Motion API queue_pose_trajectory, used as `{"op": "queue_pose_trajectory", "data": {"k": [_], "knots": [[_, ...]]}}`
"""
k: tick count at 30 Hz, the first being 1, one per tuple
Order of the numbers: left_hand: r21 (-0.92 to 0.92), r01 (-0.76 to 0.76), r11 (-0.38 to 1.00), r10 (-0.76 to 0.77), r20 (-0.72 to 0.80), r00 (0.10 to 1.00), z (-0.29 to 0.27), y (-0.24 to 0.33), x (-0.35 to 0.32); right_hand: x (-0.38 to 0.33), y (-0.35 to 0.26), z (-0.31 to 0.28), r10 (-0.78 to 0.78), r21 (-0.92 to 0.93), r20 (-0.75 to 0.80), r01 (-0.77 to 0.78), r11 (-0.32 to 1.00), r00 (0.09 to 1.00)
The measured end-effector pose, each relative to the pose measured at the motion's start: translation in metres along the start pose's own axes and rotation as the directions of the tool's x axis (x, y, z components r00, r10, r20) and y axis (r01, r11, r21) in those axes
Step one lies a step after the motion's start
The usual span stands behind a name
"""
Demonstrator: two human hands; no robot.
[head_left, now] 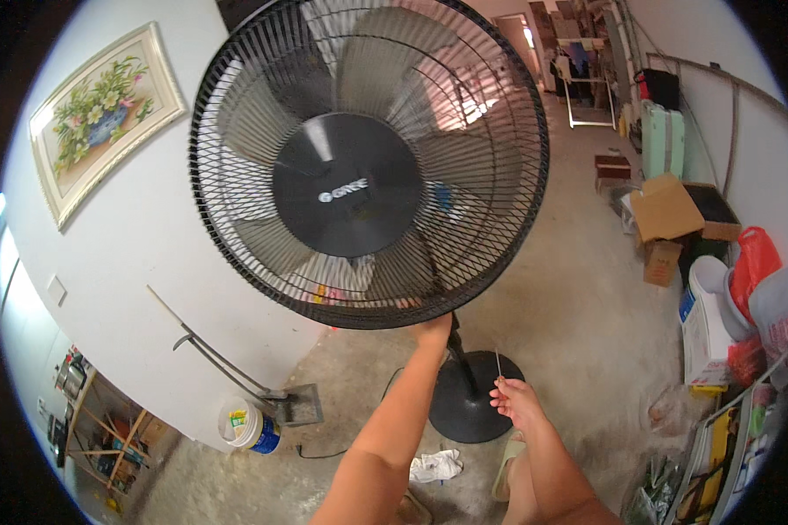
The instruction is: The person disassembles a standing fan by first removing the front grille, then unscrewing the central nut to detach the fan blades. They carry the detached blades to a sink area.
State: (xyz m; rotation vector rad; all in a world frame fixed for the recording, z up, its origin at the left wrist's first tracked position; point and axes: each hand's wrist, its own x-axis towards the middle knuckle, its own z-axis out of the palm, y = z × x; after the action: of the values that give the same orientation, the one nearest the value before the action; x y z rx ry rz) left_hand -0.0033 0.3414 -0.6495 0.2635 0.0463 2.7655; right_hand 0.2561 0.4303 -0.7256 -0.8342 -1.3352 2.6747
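A large black pedestal fan point(346, 188) fills the upper middle, its round wire cage facing me and its blades visible through it. My left hand point(432, 329) reaches up behind the lower rim of the cage, beside the top of the pole; its fingers are mostly hidden by the wires. Lower and to the right, my right hand point(517, 399) is closed round a screwdriver point(498, 361) whose thin metal shaft points upward. The handle is largely covered by the fingers. Below the hands, the fan's round black base point(455, 418) rests on the concrete floor.
A white cloth point(436, 466) lies near my feet. To the left stand a bucket point(252, 426) and a long-handled dustpan point(298, 406) by the wall, under a framed flower picture point(105, 122). Cardboard boxes point(665, 208), bags and a green suitcase point(664, 142) line the right wall.
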Motion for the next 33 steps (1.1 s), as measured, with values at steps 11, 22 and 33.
{"op": "queue_pose_trajectory", "data": {"k": [11, 22, 33], "knots": [[0.617, -0.189, -0.764, 0.176, 0.482, 0.858, -0.016, -0.004, 0.059, -0.006, -0.010, -0.002, -0.011, 0.028, -0.034, 0.012, 1.000, 0.999], [0.534, -0.332, -0.778, 0.076, 0.604, 0.793, 0.050, 0.006, 0.035, -0.012, -0.015, 0.005, -0.001, 0.018, -0.050, 0.002, 1.000, 0.999], [0.911, -0.167, -0.376, -0.277, 0.061, 0.959, 0.097, 0.062, 0.019, -0.013, -0.011, 0.021, 0.002, 0.006, -0.005, -0.002, 1.000, 1.000]]}}
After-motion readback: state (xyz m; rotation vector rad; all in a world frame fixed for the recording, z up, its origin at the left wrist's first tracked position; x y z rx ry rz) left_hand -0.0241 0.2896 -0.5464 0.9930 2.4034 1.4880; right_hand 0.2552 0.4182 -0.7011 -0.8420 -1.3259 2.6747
